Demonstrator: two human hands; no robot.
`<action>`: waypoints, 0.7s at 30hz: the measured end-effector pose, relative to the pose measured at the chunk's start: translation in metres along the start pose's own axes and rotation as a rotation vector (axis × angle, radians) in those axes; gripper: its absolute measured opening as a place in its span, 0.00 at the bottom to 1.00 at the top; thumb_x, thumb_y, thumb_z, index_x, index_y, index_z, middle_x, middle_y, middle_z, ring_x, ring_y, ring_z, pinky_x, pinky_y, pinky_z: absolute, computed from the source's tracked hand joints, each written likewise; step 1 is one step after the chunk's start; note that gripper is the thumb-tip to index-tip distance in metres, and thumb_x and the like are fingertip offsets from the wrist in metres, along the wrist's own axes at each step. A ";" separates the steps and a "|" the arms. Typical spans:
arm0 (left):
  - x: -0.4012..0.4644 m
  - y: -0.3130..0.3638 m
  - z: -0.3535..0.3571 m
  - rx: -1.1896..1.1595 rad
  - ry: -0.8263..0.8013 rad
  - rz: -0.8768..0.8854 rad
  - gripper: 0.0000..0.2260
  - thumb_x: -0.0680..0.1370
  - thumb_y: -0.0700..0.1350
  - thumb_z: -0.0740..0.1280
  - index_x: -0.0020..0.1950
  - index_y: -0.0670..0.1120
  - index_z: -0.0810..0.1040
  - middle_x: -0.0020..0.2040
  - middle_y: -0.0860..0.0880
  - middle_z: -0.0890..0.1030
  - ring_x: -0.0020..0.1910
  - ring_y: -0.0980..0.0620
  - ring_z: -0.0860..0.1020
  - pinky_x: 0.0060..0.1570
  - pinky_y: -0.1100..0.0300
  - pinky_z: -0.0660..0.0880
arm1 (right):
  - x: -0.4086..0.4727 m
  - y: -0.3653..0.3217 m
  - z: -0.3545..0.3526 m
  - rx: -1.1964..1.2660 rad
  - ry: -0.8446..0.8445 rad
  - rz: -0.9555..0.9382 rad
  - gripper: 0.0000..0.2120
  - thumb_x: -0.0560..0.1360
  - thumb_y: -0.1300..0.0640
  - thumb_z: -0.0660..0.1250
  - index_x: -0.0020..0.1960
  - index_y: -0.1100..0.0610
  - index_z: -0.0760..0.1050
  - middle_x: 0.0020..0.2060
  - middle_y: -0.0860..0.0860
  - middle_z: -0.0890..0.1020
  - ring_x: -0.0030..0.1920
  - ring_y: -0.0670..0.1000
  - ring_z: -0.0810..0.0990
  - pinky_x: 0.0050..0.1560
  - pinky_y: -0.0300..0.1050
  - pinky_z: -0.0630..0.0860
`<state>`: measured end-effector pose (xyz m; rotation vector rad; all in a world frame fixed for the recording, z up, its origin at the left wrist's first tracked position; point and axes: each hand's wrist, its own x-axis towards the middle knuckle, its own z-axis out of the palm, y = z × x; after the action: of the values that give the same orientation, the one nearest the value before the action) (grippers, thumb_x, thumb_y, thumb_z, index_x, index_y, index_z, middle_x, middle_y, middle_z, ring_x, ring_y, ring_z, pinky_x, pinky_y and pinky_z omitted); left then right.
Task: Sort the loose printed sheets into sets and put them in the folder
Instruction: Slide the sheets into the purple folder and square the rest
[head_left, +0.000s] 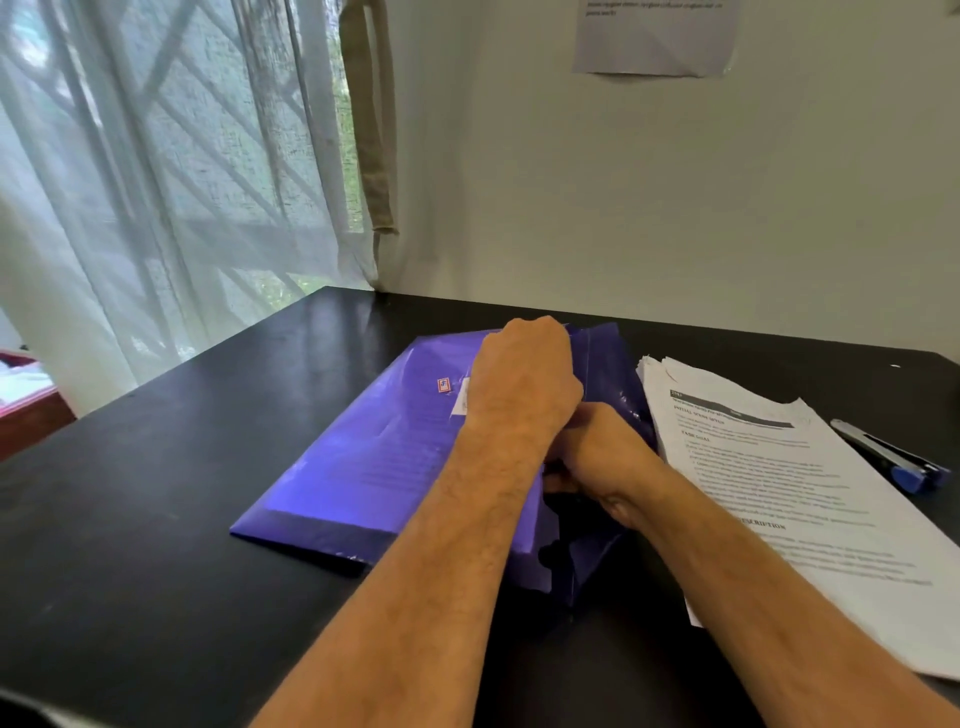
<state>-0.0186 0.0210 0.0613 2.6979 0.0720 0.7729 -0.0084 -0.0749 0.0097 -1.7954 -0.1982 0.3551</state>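
A purple translucent folder (363, 467) lies on the black table (156, 519), with printed sheets showing faintly through its cover. My left hand (524, 374) lies on the folder's far right part, its fingers curled over the edge by the open flap (608, 364). Just below it, my right hand (597, 457) is curled at the folder's open side and grips the flap; its fingertips are hidden behind my left wrist. To the right of the folder sits a stack of loose printed sheets (779, 478).
A slim blue and silver tool (893, 457) lies right of the stack near the table's edge. The wall runs along the table's back, with a taped sheet (654, 36) up high. A curtained window (156, 156) is at the left.
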 end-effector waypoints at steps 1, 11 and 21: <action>0.000 0.000 -0.001 -0.015 -0.008 -0.004 0.05 0.79 0.43 0.65 0.42 0.46 0.74 0.38 0.49 0.72 0.39 0.49 0.74 0.39 0.57 0.68 | 0.001 0.001 -0.001 0.022 0.007 0.002 0.11 0.77 0.71 0.64 0.58 0.65 0.77 0.46 0.60 0.86 0.41 0.56 0.87 0.40 0.49 0.83; 0.000 -0.001 -0.006 -0.099 -0.045 -0.037 0.03 0.77 0.42 0.67 0.44 0.46 0.75 0.41 0.47 0.77 0.43 0.47 0.79 0.47 0.54 0.80 | 0.002 0.003 0.001 0.046 0.031 -0.019 0.12 0.78 0.69 0.64 0.61 0.62 0.76 0.46 0.58 0.86 0.42 0.57 0.87 0.42 0.50 0.83; 0.001 0.001 -0.005 -0.075 -0.042 -0.005 0.03 0.78 0.43 0.67 0.48 0.45 0.78 0.40 0.48 0.75 0.42 0.49 0.77 0.46 0.57 0.75 | 0.000 -0.001 -0.001 0.082 0.030 -0.019 0.09 0.78 0.72 0.62 0.54 0.64 0.77 0.37 0.55 0.84 0.31 0.47 0.84 0.32 0.39 0.78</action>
<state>-0.0206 0.0218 0.0664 2.6403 0.0395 0.7034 -0.0083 -0.0760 0.0112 -1.7154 -0.1767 0.3185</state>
